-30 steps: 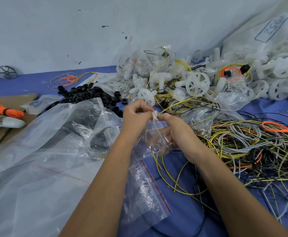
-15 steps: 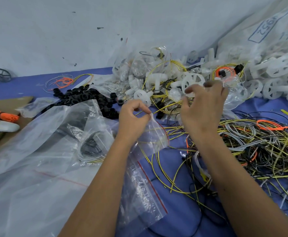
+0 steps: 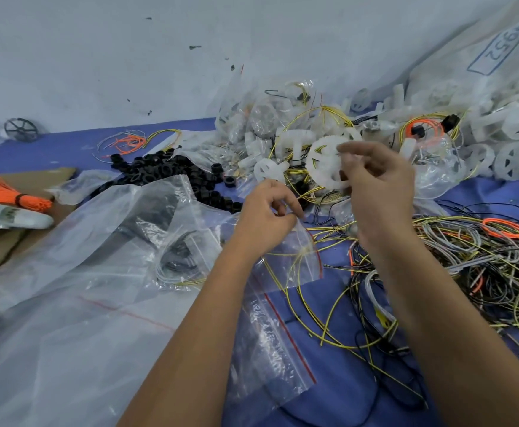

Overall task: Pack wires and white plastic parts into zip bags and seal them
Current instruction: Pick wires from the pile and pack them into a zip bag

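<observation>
Two hands work above a blue cloth-covered table point(image 3: 338, 392). The left hand point(image 3: 264, 220) pinches the top edge of a small clear zip bag with a red seal line point(image 3: 301, 257) between thumb and curled fingers, holding it just above the table. The right hand point(image 3: 375, 186) grips a white spoked plastic wheel point(image 3: 324, 163) by its rim, fingers curled round it, raised over the pile of white plastic parts point(image 3: 498, 140). Beside it, to the right, lies a tangle of yellow, grey, black and orange wires point(image 3: 479, 266). Another clear zip bag point(image 3: 270, 349) lies flat between the forearms. Farther left sit black plastic rings point(image 3: 162, 171), large clear plastic sheeting point(image 3: 67, 303) and an orange wire bundle point(image 3: 5, 192).
</observation>
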Tool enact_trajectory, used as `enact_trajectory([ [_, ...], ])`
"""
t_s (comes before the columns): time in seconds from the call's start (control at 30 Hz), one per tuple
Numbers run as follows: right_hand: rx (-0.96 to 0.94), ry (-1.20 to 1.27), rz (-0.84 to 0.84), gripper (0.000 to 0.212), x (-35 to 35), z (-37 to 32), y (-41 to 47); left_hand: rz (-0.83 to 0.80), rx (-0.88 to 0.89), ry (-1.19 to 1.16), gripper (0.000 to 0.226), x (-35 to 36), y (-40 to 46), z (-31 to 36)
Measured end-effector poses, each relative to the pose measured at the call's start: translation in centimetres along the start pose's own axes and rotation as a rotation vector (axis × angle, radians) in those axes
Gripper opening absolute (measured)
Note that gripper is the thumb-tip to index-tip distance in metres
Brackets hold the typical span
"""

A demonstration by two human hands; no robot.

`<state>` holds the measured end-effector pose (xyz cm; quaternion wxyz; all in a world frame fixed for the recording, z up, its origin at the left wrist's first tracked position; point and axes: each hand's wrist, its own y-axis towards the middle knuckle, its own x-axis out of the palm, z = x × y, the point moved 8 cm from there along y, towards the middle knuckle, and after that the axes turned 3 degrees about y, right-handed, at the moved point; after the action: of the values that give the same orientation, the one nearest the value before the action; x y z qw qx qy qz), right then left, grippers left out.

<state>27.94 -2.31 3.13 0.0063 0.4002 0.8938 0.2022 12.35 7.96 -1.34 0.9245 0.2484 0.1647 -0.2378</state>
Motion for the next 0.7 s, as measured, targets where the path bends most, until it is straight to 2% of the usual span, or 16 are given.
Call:
enact_trajectory([
  [0.07,0.334,0.563,-0.110,0.018,2.7,2.5,-2.4,0.087,-0.039,-0.058,0.044,-0.6,0.1,-0.4],
  [0.1,0.447,0.716,-0.136,0.019,3.5,3.6,-3.4,0.143,-0.071,-0.102,0.042,-0.9,0.1,-0.7],
  [0.17,0.579,0.794,-0.170,0.018,4.2,5.1,-4.8,0.248,-0.107,-0.202,0.040,-1.7,0.1,-1.2],
  [0.3,0.648,0.662,-0.179,0.020,3.6,6.7,-5.3,0.327,-0.103,-0.369,0.046,-2.5,0.2,-1.4],
  [0.47,0.603,0.347,-0.074,0.020,1.9,7.2,-5.2,0.292,-0.083,-0.464,0.043,-2.5,0.1,-1.2],
  [0.53,0.533,0.175,-0.062,0.015,1.2,7.1,-4.8,0.278,-0.081,-0.495,0.045,-2.5,0.3,-1.2],
  [0.7,0.223,-0.234,-0.195,0.004,1.6,5.5,-4.3,0.265,-0.034,-0.462,0.049,-2.4,0.3,-0.4],
])
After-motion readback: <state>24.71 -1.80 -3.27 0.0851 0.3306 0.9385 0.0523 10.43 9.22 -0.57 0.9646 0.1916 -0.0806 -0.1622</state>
